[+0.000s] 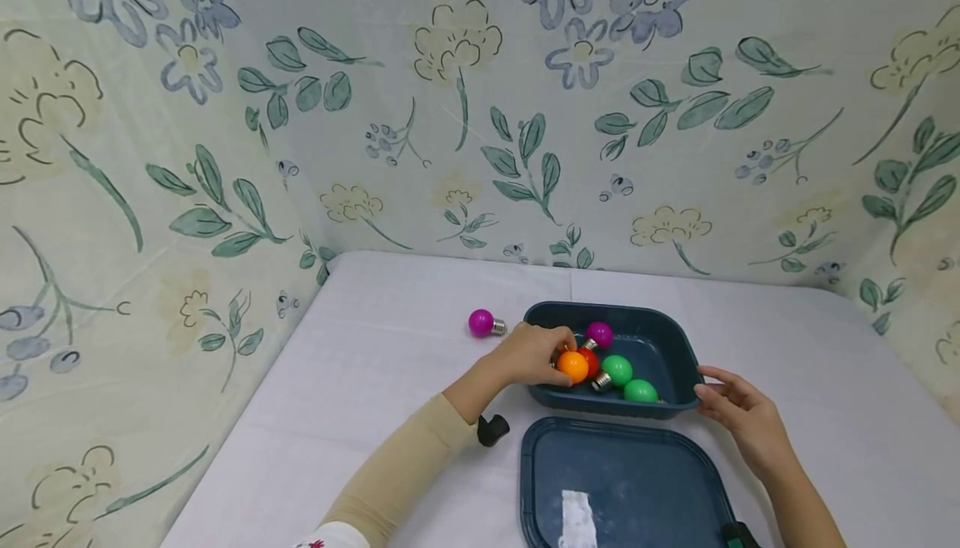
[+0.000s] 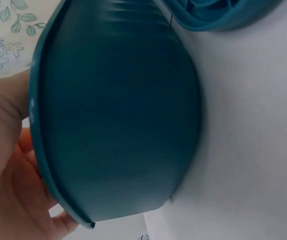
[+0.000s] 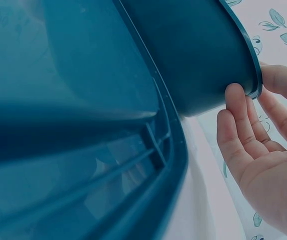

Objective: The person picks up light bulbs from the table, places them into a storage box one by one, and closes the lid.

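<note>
While across tray rim (image 1: 600,307), left hand (image 1: 534,355) round orange bulb (image 1: 573,367).

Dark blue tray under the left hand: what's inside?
The tray holds a purple bulb, a red bulb and two green bulbs; the left hand grips an orange bulb at its left end. That hand hides what's beneath; the orange bulb partly covers the red.

Quick count: 6 bulbs (image 1: 617,369) in sight, 1 tray (image 1: 655,350), 1 lid (image 1: 648,473)
Tray's got 5: 2 green bulbs (image 1: 640,391) around 5 o'clock, 1 orange bulb (image 1: 573,367) and 1 red bulb (image 1: 593,361) toward 9, 1 purple bulb (image 1: 599,334) at 11. Second purple's outside, between 9 and 10. Hands make 2: left hand (image 1: 534,354) at 9, right hand (image 1: 738,416) at 4. Can't see under the left, tho.
</note>
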